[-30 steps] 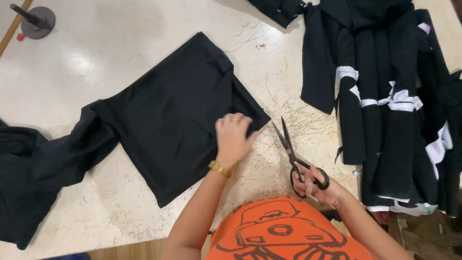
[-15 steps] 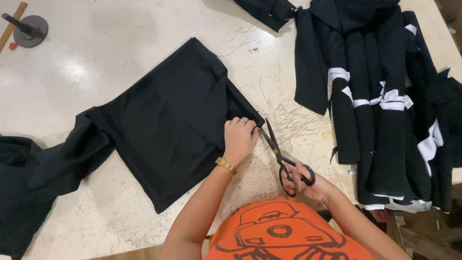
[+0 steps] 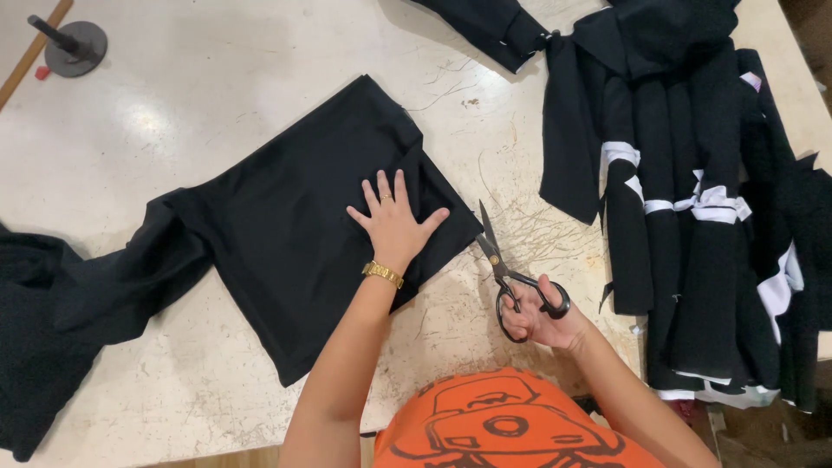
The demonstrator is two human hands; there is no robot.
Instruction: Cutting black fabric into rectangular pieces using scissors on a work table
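The long black fabric piece (image 3: 295, 234) ran off the left edge of the pale worktable (image 3: 173, 130), its end cut from view. The left hand (image 3: 394, 227) lay flat on its folded corner, fingers spread, gripping nothing. The right hand (image 3: 542, 316) had closed through the handles of black-handled steel scissors (image 3: 511, 273), blades shut, tips just beside the cloth edge.

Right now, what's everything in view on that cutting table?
folded fabric piece: 1, black, table centre-left, trailing off the left edge
scissors: 1, black handles, right of the fabric
bundled fabric stacks: several, black with white ties, right side
round metal stand: 1, dark grey, top-left corner
table: 1, cream, scuffed
wristwatch: 1, gold, left wrist
left hand: flat on the fabric
right hand: in the scissor handles
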